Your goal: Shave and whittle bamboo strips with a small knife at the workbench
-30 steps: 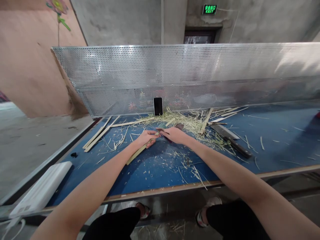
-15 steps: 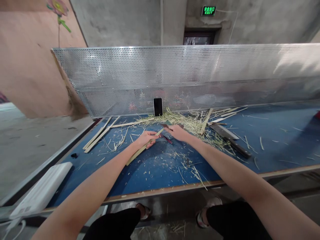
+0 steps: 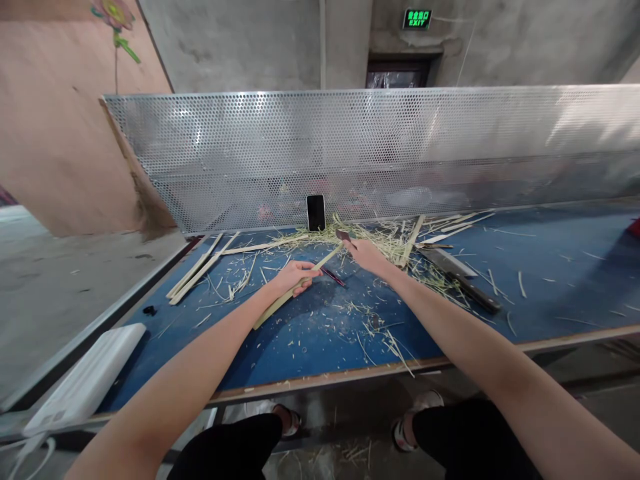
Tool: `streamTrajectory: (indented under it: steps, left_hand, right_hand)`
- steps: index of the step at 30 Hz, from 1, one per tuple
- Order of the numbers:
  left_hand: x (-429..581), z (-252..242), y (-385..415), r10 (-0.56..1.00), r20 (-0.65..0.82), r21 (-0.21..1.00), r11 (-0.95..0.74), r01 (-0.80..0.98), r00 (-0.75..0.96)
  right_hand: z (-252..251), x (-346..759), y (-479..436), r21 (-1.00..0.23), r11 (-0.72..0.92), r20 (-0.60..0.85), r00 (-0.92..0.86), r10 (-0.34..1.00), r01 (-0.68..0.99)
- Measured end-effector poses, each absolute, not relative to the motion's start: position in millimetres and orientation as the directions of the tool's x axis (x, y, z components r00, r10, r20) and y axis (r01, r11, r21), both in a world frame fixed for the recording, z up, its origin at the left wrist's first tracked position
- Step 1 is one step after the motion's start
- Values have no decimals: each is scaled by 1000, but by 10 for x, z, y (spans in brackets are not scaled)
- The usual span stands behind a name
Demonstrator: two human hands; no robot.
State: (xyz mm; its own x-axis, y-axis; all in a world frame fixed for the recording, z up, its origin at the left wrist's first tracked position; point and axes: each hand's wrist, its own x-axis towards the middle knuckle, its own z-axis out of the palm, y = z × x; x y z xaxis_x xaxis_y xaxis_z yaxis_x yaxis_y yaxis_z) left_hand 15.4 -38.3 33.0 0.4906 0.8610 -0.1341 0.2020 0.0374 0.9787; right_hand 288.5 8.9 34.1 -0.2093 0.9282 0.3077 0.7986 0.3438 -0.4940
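Note:
My left hand (image 3: 298, 276) is closed round a pale green bamboo strip (image 3: 275, 309), which slants from near the table's front up to the right. My right hand (image 3: 369, 257) grips a small knife, its short dark blade (image 3: 343, 235) showing beyond the fingers close to the strip's far end. The knife's handle is hidden in the hand. Whether the blade touches the strip I cannot tell. Beneath the strip, between the hands, a thin dark red pen-like tool (image 3: 333, 276) lies on the blue table (image 3: 320, 353).
Thin shavings (image 3: 370, 239) heap along the back, near an upright phone (image 3: 315, 213). At the right lies a large knife (image 3: 463, 280). Split strips (image 3: 200, 272) and a white power strip (image 3: 85, 380) are at the left. Behind the table stands a perforated metal panel (image 3: 300, 147).
My right hand and the small knife have moved away from me and slightly right, toward the strip's far end. My left hand and the bamboo strip have stayed nearly still.

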Motion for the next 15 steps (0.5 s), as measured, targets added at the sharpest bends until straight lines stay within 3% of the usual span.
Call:
streamTrajectory:
  steps: [15]
  left_hand:
    - [171,352,-405,860,-140,978,41,206,491]
  right_hand:
    - [312,2838,64,-427,291,330,-153,932,856]
